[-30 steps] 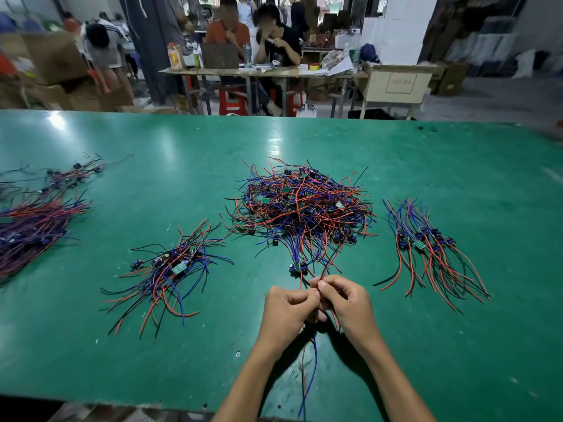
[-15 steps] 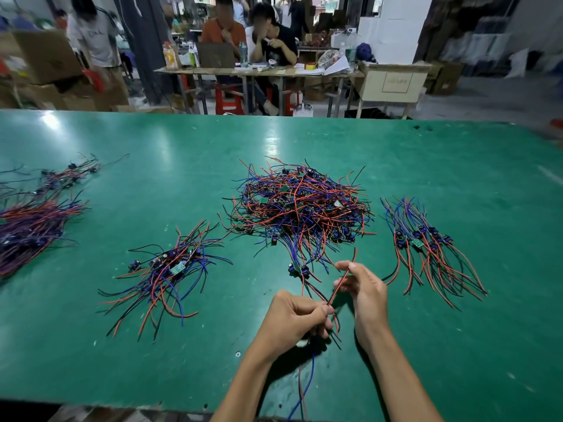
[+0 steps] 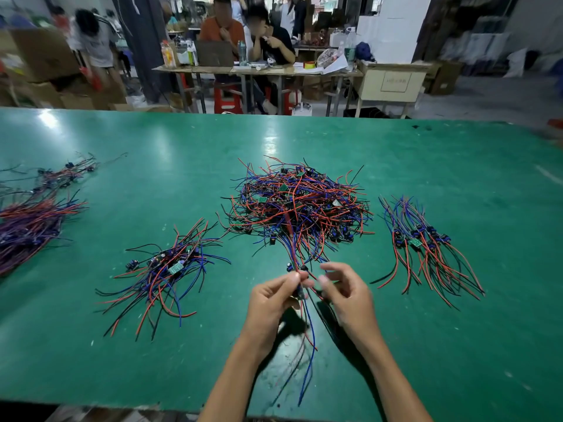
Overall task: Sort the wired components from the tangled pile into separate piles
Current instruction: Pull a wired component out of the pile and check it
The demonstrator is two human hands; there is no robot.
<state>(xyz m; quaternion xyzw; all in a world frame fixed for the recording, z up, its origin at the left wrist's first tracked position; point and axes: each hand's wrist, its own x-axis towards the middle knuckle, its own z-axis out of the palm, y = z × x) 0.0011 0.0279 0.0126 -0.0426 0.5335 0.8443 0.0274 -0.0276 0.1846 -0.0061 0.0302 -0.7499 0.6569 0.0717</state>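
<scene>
Far left on the green table [image 3: 457, 184]: a dense bundle of red and purple wires [image 3: 27, 226], partly cut off by the frame edge, with a thinner scatter [image 3: 61, 175] just behind. Left of centre: a small sorted pile [image 3: 166, 266] of red, blue and black leads with little boards among them. Centre: the tangled pile [image 3: 300, 202], by far the largest, most of the job apparently left. Just below: left hand [image 3: 271, 303] pinching one wired component [image 3: 300, 292], leads dangling toward the table edge, upper wires trailing into the tangle. Right hand [image 3: 347, 293] close beside, fingers loosely curled and blurred; contact with the wires unclear. Right: another sorted pile [image 3: 423, 242], neatly fanned.
</scene>
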